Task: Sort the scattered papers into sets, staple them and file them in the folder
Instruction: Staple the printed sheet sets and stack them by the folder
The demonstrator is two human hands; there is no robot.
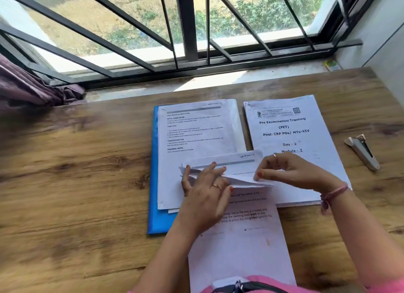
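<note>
Blue folder (154, 183): mostly covered by the stapled set (196, 139) lying on it; only its left strip and near corner show. Near the folder, the left hand (205, 190) hides part of the folded sheets (231, 172). Small body print on those sheets is blurred, unreadable. Long sheet (240, 249) near the folder runs off the bottom edge.
</note>
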